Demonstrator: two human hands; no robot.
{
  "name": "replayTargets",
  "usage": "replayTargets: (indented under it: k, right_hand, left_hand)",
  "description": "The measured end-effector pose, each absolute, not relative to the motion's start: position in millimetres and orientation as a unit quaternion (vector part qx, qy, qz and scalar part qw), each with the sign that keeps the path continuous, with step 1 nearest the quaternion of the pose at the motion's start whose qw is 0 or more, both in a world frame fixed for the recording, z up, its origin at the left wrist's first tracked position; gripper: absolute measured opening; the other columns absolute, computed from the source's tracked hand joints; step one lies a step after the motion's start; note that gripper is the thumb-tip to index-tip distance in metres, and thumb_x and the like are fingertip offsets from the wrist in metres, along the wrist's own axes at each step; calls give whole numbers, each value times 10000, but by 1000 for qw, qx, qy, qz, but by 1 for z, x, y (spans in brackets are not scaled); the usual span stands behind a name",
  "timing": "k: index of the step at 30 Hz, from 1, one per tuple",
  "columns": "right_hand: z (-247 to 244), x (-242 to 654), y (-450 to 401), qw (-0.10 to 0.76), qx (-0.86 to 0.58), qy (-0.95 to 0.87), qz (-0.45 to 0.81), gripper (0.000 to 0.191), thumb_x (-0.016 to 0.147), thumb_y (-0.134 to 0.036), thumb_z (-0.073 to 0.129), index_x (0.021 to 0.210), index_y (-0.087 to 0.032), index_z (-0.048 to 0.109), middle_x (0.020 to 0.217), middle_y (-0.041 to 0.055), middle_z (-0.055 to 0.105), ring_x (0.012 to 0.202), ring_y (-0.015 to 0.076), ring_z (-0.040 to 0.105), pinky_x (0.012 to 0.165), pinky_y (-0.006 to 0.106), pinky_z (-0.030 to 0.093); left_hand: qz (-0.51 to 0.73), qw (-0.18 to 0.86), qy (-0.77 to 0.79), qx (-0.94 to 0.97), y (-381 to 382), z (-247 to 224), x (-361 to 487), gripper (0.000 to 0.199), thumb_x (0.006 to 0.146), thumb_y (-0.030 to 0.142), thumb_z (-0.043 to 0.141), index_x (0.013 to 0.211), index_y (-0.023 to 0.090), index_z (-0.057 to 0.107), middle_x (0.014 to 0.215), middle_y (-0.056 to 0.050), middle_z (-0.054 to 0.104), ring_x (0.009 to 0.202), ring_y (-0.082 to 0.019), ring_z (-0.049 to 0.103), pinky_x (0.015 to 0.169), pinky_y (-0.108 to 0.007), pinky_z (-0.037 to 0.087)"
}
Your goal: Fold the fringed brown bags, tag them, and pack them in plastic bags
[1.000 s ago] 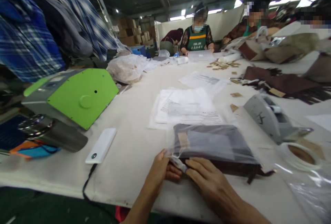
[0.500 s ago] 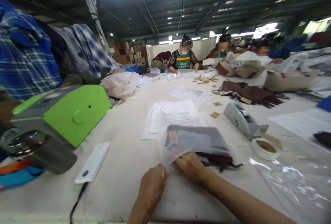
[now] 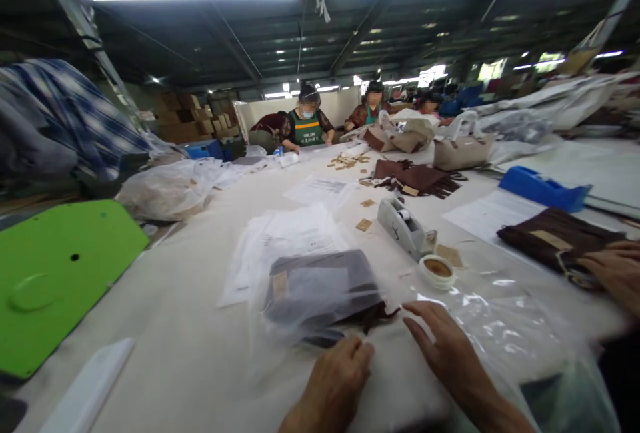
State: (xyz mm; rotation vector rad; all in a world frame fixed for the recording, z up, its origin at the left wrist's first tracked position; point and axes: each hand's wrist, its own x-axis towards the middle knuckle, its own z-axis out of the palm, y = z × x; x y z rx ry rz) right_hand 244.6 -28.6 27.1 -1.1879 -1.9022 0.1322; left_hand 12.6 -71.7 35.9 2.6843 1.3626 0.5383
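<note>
A dark folded item with a kraft tag lies inside a frosted plastic bag (image 3: pixel 320 286) on the white table. Its dark brown fringe shows at the near right side. At the bag's near edge my left hand (image 3: pixel 340 373) is closed, fingers pinched on the edge of the plastic. Just right of the fringe is my right hand (image 3: pixel 445 346), with its thumb and fingers apart and nothing visible between them.
A grey tape dispenser (image 3: pixel 403 226) and a tape roll (image 3: pixel 437 271) stand beyond my right hand. Clear bags (image 3: pixel 505 319) lie at right, near another person's hand (image 3: pixel 615 269) on a brown bundle (image 3: pixel 550 236). Papers (image 3: pixel 295 233) lie behind; a green machine (image 3: pixel 65 279) is left.
The view has turned right. My right hand has come out from the bag's left side and moved to its right end. My left hand has shifted along the near edge.
</note>
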Motion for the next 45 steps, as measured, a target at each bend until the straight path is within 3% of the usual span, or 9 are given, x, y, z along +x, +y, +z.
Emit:
replayTargets:
  k: [3,9,12,15,21,30,38,42,45]
  right_hand:
    - [18,266,-13,398,-558,-716,132,235,862,-389,606,1017,-225,676,972,77,712,895,282,668,841,470,545]
    - [23,235,-5,415,-525,-703,242,175,864,-264,543,995,-252,659,930,18,728,854,203,691,792,319,561]
    - [21,232,2,431,-542,-683,231,214,820,-269,579,1019,-218,639,903,57,714,817,244,678,792,386,548]
    - [19,232,10,441,-554,-669,227,212,780,-283,624,977,-207,648,835,70,692,794,287,657,794,463,523]
    - [26,211,11,477,-518,-641,304,173,811,-235,548,968,-228,621,902,39,721,836,228,696,777,362,565]
    - [23,199,1,520,-491,-603,352,196,795,-307,558,942,-224,658,940,39,704,892,216,659,845,334,513]
    - [24,191,38,533,-565,-514,364,216,642,-217,582,856,-194,597,648,-25,604,601,169,576,576,262,457]
    - [27,191,46,528,-542,-502,418,137,662,-329,609,659,-192,605,618,-7,628,586,161,589,550,248,460]
    - [28,190,46,529,-539,-475,451,236,672,-428,614,647,-200,561,566,-13,608,518,159,569,490,252,456]
  left_hand:
    - [216,-66,390,893,-39,45,33,252,922,114,457,1146,179,553,971,-78,659,810,-208,628,739,-306,514]
    - [266,-159,465,829,-2,45,41,303,942,135,451,1233,181,518,1114,-103,638,953,-239,624,826,-367,518]
    - [260,-177,479,819,5,44,38,434,918,36,397,1330,167,441,1291,-139,550,1126,-229,568,893,-323,498]
    - [175,-202,488,831,10,55,40,403,893,19,432,1263,159,510,1181,-129,609,995,-256,599,810,-376,500]
    - [150,-154,513,831,27,75,58,135,902,120,527,811,188,599,826,-48,635,868,-262,570,792,-405,437]
    - [222,-40,555,801,37,70,75,131,925,131,520,827,205,565,830,12,614,800,-162,573,704,-266,416]
    - [209,-81,427,876,18,54,57,135,883,95,534,928,212,586,917,-34,614,838,-245,538,750,-376,408]
    - [225,-57,436,870,16,53,42,384,787,102,673,1123,224,531,1129,-40,603,1055,-264,526,923,-425,394]
    - [226,-59,470,851,17,55,38,227,832,129,635,1021,221,549,1066,-39,609,1005,-250,549,870,-405,418]
